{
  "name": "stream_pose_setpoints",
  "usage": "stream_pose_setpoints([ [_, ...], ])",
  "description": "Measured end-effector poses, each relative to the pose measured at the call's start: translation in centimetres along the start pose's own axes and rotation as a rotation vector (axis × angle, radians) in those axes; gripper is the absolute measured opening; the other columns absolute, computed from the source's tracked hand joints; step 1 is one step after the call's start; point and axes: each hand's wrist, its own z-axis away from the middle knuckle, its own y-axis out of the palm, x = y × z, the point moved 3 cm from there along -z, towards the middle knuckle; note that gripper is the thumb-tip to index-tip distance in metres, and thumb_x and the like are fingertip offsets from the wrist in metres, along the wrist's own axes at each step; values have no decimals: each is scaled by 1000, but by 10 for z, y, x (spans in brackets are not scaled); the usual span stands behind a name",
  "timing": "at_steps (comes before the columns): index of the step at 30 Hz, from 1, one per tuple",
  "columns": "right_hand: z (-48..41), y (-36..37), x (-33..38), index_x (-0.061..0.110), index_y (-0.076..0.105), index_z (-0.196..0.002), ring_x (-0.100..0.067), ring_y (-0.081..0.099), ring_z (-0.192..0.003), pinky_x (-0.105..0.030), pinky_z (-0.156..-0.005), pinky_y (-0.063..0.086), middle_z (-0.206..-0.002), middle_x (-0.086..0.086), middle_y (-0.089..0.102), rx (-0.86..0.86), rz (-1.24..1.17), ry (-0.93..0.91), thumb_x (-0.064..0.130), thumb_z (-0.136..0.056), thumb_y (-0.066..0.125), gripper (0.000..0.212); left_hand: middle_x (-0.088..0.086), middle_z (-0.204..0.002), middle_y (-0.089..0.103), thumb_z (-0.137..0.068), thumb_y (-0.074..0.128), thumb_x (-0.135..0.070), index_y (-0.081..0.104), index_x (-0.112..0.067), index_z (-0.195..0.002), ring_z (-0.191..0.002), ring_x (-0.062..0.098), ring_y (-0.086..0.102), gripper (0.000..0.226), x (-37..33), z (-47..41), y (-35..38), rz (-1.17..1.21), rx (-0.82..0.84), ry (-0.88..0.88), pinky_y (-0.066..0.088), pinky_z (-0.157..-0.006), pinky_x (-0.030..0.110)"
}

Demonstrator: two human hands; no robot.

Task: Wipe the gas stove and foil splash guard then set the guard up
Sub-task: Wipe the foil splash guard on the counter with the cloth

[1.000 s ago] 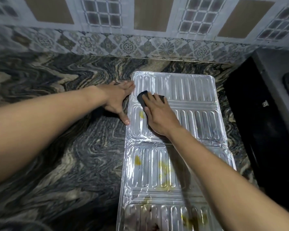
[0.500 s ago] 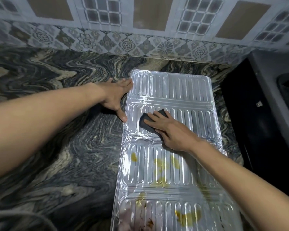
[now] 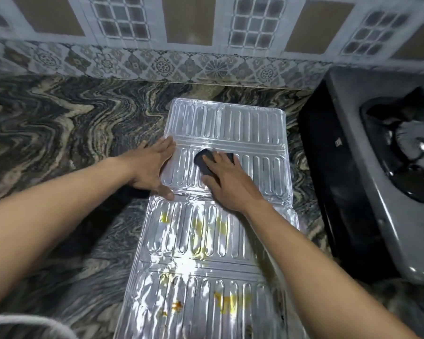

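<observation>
**Wiping the foil guard, second panel**

Head view: the foil splash guard [image 3: 227, 192] lies flat on the marbled counter [image 3: 59, 143], just left of the gas stove [image 3: 377, 167]. The right hand [image 3: 227, 184] presses a dark cloth [image 3: 202, 160] under flat fingers; the left hand [image 3: 152, 170], fingers spread, pins the guard's edge. Yellow stains [image 3: 201, 226] on the nearer panels probably call for strokes toward the body next.

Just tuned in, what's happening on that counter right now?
A person is cleaning a foil splash guard laid flat on the marble counter. The right hand presses a dark pad on it while the left hand steadies its edge. Yellow stains remain nearer. The gas stove sits alongside.
</observation>
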Motion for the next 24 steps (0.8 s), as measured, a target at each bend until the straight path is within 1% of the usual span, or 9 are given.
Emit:
stream_pose_setpoints([
  [3, 9, -14, -31, 15, 16, -157, -28, 4, -151, -49, -122, 0, -164, -10, 7, -62, 77, 209, 39, -105, 27, 58, -8, -149, -36, -48, 59, -91, -19, -16, -153, -150, 15, -12, 150, 1, 2, 0, 8, 11, -3, 8, -123, 48],
  [7, 21, -27, -57, 9, 14, -156, -31, 3, -151, -51, -121, 2, -164, -16, 7, -104, 57, 426, 25, -105, 29, 55, -6, -158, -30, -53, 61, -88, -17, -17, -154, -151, 13, -8, 146, 0, 2, 1, -7, -16, -9, -1, -123, 45],
  [10, 32, -34, -62, 7, 19, -154, -30, 7, -150, -52, -120, 10, -162, -16, 12, -122, 39, 509, 19, -101, 36, 57, -7, -159, -30, -51, 61, -89, -18, -20, -154, -151, 13, -7, 147, 2, 2, 2, -1, -23, -9, -2, -123, 45],
  [13, 42, -43, -60, 6, 21, -154, -30, 8, -150, -50, -120, 16, -163, -13, 10, -71, 52, 545, 10, -97, 47, 63, -7, -159, -28, -51, 60, -90, -17, -20, -154, -151, 13, -7, 147, 3, 2, 2, -1, -23, -11, -3, -123, 44],
  [16, 49, -54, -52, 6, 24, -153, -32, 17, -148, -46, -117, 26, -163, -12, 15, -9, 97, 584, 3, -95, 46, 62, -5, -161, -26, -52, 61, -89, -16, -19, -154, -152, 14, -5, 146, 0, 3, -1, -26, -31, -13, -1, -123, 45],
  [20, 68, -59, -36, 6, 41, -144, -38, 42, -132, -40, -101, 40, -146, -19, 42, 69, 80, 651, 6, -96, 46, 48, -3, -162, -24, -55, 63, -87, -15, -18, -155, -152, 17, -3, 144, -2, 6, -2, -40, -37, -13, 0, -122, 46],
  [22, 83, -47, -32, 5, 39, -143, -40, 40, -135, -41, -103, 38, -145, -20, 40, 44, 65, 651, 8, -97, 43, 47, -3, -162, -23, -54, 63, -87, -15, -19, -155, -152, 17, -3, 145, -1, 5, -2, -35, -38, -10, 0, -122, 46],
  [23, 91, -35, -28, 6, 33, -148, -39, 31, -141, -43, -109, 32, -152, -20, 32, 20, 45, 645, 10, -98, 41, 50, -4, -162, -23, -53, 62, -88, -15, -19, -155, -152, 17, -3, 145, 0, 4, -1, -33, -39, -9, 0, -122, 46],
  [24, 99, -23, -23, 7, 25, -152, -35, 19, -148, -46, -116, 22, -159, -18, 21, -15, 26, 635, 14, -100, 38, 54, -4, -162, -23, -51, 62, -89, -15, -20, -155, -152, 17, -2, 146, 0, 4, 0, -29, -41, -7, 1, -123, 47],
])
